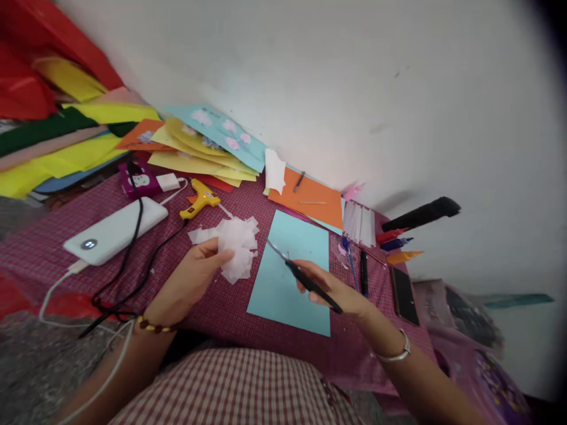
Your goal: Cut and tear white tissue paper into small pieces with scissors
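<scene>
Between its thumb and fingers, my left hand (201, 265) pinches a bunch of thin, whitish-pink paper pieces (239, 245), fanned out in overlapping squares. My right hand (325, 286) is closed around black-handled scissors (310, 283). Their metal blades point up and left toward the paper pieces, apart from them; the blades look closed. Below the scissors lies a light blue sheet of paper (283, 307), with a few small dark marks on it. A yellow glue gun (200, 199) rests just beyond my left hand.
A white power bank (117, 230) with cables sits at the left. Coloured papers (199, 162) are piled at the back. An orange sheet (310, 200) holds a pen. On the right are white strips (359, 223), a black marker (364, 274), paint tubes (394, 243) and a phone (404, 295).
</scene>
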`<state>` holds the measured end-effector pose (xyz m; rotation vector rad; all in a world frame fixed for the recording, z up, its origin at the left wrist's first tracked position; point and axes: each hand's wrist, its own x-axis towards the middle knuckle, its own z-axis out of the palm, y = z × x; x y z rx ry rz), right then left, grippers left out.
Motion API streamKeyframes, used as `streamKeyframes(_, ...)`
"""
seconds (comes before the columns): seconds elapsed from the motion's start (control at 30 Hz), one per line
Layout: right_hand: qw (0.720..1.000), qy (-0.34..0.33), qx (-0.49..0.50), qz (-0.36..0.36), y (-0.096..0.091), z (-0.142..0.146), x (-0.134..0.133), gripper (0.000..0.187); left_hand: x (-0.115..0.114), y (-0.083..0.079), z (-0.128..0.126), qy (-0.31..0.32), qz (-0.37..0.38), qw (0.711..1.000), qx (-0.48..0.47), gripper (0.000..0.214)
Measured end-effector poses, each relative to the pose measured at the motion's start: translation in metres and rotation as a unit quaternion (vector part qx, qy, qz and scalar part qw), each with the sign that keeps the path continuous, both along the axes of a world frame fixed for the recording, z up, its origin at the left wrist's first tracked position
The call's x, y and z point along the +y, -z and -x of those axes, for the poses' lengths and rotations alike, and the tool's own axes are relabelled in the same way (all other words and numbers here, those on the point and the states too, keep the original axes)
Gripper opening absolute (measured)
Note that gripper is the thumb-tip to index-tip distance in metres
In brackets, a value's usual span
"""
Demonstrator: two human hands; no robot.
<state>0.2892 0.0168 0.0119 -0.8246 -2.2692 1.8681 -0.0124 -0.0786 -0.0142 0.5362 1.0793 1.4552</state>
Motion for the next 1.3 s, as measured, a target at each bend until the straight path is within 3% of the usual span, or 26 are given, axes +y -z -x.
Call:
streamKeyframes(0.1,0.996,-0.090,-0.003,0.008,-0.009,0.016,-0.002,0.081,-0.010,0.007,0.003,0.002,0.031,0.999,0.022,0.028)
streamKeyframes(0.47,0.986,-0.163,-0.038,0.006,-0.015,0.056,0.002,0.078,-0.028,0.014,-0.001,0.108,0.071,0.986,0.107,0.023)
streamKeyframes(0.67,0.990,-0.134,-0.028,0.043,-0.011,0.059,-0.006,0.074,-0.031,0.018,-0.001,0.087,0.080,0.982,0.149,0.023)
streamKeyframes(0.97,0.989,-0.038,-0.027,0.137,0.003,0.060,-0.002,0.070,-0.025,0.016,0.008,0.086,0.063,0.988,0.110,0.024)
streamKeyframes(1.07,0.989,-0.015,-0.007,0.147,0.008,0.059,0.001,0.070,-0.032,0.021,0.014,0.076,0.099,0.990,0.062,0.026)
streamKeyframes(1.17,0.987,-0.002,0.003,0.160,0.015,0.060,0.002,0.070,-0.037,0.026,0.016,0.061,0.141,0.988,0.026,0.026)
streamKeyframes(1.3,0.989,-0.022,0.013,0.148,0.017,0.060,0.003,0.075,-0.035,0.025,0.015,0.016,0.113,0.993,0.025,0.020)
